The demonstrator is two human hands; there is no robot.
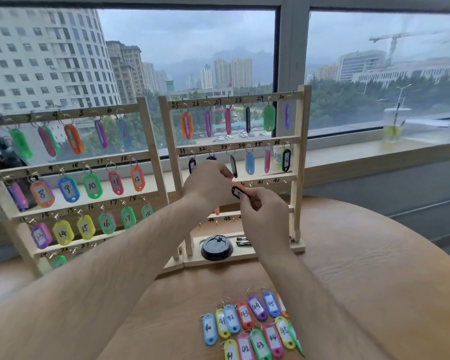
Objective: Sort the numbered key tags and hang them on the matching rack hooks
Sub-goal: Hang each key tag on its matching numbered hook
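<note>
Holding a black key tag [238, 194] up in front of the right-hand wooden rack [301, 162], level with the row marked 41 and 42. Gripping its lower end with the right hand [266, 214], fingers [255, 197] curled round it. Pinching at its top end with the left hand [208, 181], thumb and forefinger pressed together there; not making out the ring itself. Glimpsing a scrap of orange just behind the tag. Looking down on two rows of coloured key tags [250, 324], numbered 40 and up, lying on the wooden table [361, 268] close to the body. Taking in the left-hand rack [151, 141], hung with tags on every visible row, and a black cup lid [217, 246] sitting in the right rack's base tray. Spotting a plastic cup [395, 124] with lemon slices and a straw on the windowsill [348, 154].
</note>
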